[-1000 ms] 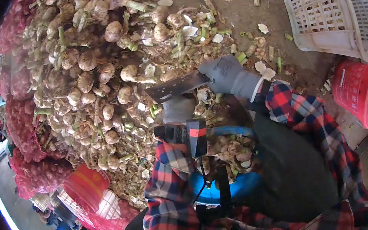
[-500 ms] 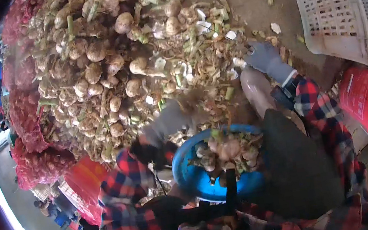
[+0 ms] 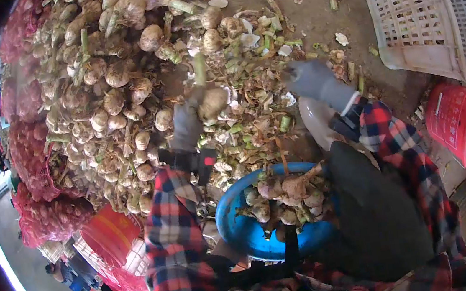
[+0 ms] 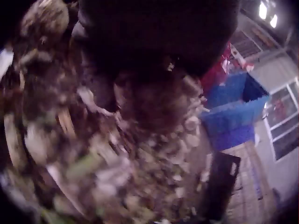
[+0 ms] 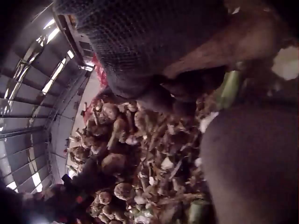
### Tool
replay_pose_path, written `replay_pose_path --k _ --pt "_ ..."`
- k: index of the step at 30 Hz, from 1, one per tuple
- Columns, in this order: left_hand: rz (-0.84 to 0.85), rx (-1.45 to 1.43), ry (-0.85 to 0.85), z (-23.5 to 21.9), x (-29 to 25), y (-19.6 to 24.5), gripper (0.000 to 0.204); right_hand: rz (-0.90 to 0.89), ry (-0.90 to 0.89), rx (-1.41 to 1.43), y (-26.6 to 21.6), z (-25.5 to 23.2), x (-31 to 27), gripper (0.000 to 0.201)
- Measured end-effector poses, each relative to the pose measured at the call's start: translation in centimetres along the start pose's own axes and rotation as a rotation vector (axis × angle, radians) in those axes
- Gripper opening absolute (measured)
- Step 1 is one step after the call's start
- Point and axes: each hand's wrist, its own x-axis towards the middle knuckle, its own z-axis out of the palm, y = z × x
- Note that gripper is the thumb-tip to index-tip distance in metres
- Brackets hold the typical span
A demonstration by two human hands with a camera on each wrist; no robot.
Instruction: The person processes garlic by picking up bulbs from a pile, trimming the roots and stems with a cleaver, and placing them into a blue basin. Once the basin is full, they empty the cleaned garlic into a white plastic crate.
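Note:
My left hand (image 3: 185,125), in a grey glove, holds a garlic bulb (image 3: 213,103) by its side, its green stem pointing away from me. In the left wrist view the glove (image 4: 154,42) is dark and the bulb beneath it blurred. My gloved right hand (image 3: 316,83) is curled above the toe of a boot (image 3: 314,119), gripping a cleaver whose blade hardly shows from this angle. The right wrist view has the knit back of the glove (image 5: 140,51) up close. Between my legs sits a blue basin (image 3: 228,214) with several trimmed garlic bulbs (image 3: 295,187).
A large heap of garlic (image 3: 114,102) spreads to the left, with cut stems and peelings (image 3: 257,106) in front. A white crate (image 3: 412,19) and a red bucket (image 3: 459,122) stand to the right. Red mesh sacks (image 3: 46,213) and another red bucket (image 3: 109,237) are at left.
My left hand went from under the cleaver blade, back past the basin, then out to the heap, where it took a garlic bulb. My right hand moved the cleaver away to the right.

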Motion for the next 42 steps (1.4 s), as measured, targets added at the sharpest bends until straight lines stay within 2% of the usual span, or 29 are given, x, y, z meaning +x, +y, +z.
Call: replay_pose_path --k 1,2,3,4,5,6,7,8,9,11,12,13,14,15,17,18,20,23,27,29,31,32,33,35,36,37,39,41,42 --pt "-0.191 -0.372 0.010 2.1 -0.9 -2.0 0.029 -0.101 -0.036 0.018 -2.4 -1.6 -0.5 0.037" --pt "-0.209 -0.403 -0.046 2.0 -0.7 0.6 0.032 -0.202 -0.072 0.035 -3.6 -2.5 -0.7 0.036" --pt "-0.228 -0.433 -0.103 1.8 -0.9 3.4 0.034 -0.194 -0.074 0.034 -3.6 -2.3 -0.8 0.036" --pt "-0.506 -1.092 -0.079 1.4 -0.9 5.5 0.029 -0.310 -0.069 0.081 -3.6 -2.2 -0.8 0.035" --pt "-0.507 -1.094 -0.083 1.3 -0.9 6.5 0.029 -0.427 -0.063 0.130 -3.5 -2.1 -0.6 0.034" --pt "-0.470 -1.247 -0.129 1.1 -0.9 7.2 0.035 -0.326 -0.164 -0.061 -1.8 -0.7 1.1 0.033" --pt "-0.424 -1.397 -0.169 0.9 -0.8 8.0 0.041 -0.335 -0.160 -0.065 0.3 0.0 1.7 0.033" --pt "-0.441 -1.400 -0.040 0.5 -0.6 9.5 0.049 -0.153 -0.094 -0.038 2.8 0.7 2.0 0.032" --pt "-0.522 -1.441 -0.001 0.1 -0.9 9.1 0.046 0.023 -0.035 -0.015 3.8 1.0 2.1 0.031" --pt "-0.557 -1.378 0.178 0.5 -0.9 10.5 0.042 0.068 -0.013 -0.013 2.5 -0.3 0.6 0.029" --pt "-0.731 -1.855 0.216 1.9 -1.0 8.0 0.044 0.115 0.025 -0.016 1.8 -1.1 -0.1 0.027" --pt "-0.716 -1.797 0.153 2.5 -1.2 6.6 0.047 0.115 0.027 -0.019 1.1 -1.2 -0.7 0.027" --pt "-0.669 -1.580 0.174 3.2 -1.4 6.1 0.046 -0.098 0.065 -0.054 0.1 -0.8 -1.5 0.024" --pt "-0.562 -1.200 0.196 4.2 -1.8 5.7 0.044 -0.311 0.103 -0.085 -1.0 -0.5 -2.2 0.021" --pt "-0.306 -0.482 0.178 5.4 -2.5 4.0 0.042 -0.475 -0.004 -0.053 -3.0 -0.4 -2.7 0.020" --pt "-0.244 -0.276 0.163 6.4 -2.5 3.2 0.041 -0.476 -0.005 -0.052 -4.0 -0.4 -2.9 0.020" --pt "-0.195 -0.049 0.147 6.6 -2.9 3.6 0.038 -0.625 -0.002 -0.052 -5.6 -0.7 -3.2 0.022" --pt "-0.146 0.136 0.125 7.4 -3.0 4.0 0.035 -0.582 -0.023 -0.145 -6.1 -0.7 -3.2 0.024" --pt "-0.107 0.235 0.120 8.4 -3.1 4.5 0.031 -0.595 0.009 -0.152 -5.6 -0.5 -2.9 0.024" --pt "-0.109 0.226 0.131 9.2 -3.2 4.2 0.030 -0.503 -0.091 -0.142 -5.5 -0.7 -2.5 0.025" --pt "-0.336 -0.234 0.199 10.7 -3.8 2.1 0.024 -0.510 -0.068 -0.154 -5.1 -0.6 -2.4 0.025" --pt "0.036 0.512 0.031 6.7 -2.4 7.6 0.019 -0.516 -0.045 -0.168 -4.8 -0.6 -2.3 0.025" --pt "0.038 0.512 0.033 6.7 -2.6 7.9 0.019 -0.516 -0.042 -0.169 -4.4 -0.5 -2.2 0.025" --pt "0.048 0.370 0.273 7.0 -2.5 8.9 0.015 -0.595 0.015 -0.046 -3.6 -0.3 -1.9 0.026" --pt "0.052 0.522 0.329 7.3 -2.6 9.6 0.015 -0.595 0.017 -0.044 -3.3 0.0 -1.9 0.026" --pt "0.053 0.523 0.331 7.4 -2.4 9.8 0.015 -0.591 0.038 -0.052 -3.0 0.2 -1.7 0.026" --pt "-0.108 0.200 0.363 7.4 -2.3 10.1 0.012 -0.585 0.056 -0.057 -2.1 0.7 -1.2 0.025" --pt "-0.684 -1.020 0.232 5.9 -2.8 10.7 0.016 -0.134 0.019 -0.162 0.1 0.7 0.4 0.020" --pt "-0.365 -0.419 0.199 4.7 -3.1 12.4 0.026 0.002 0.031 -0.169 1.6 0.0 0.5 0.023"
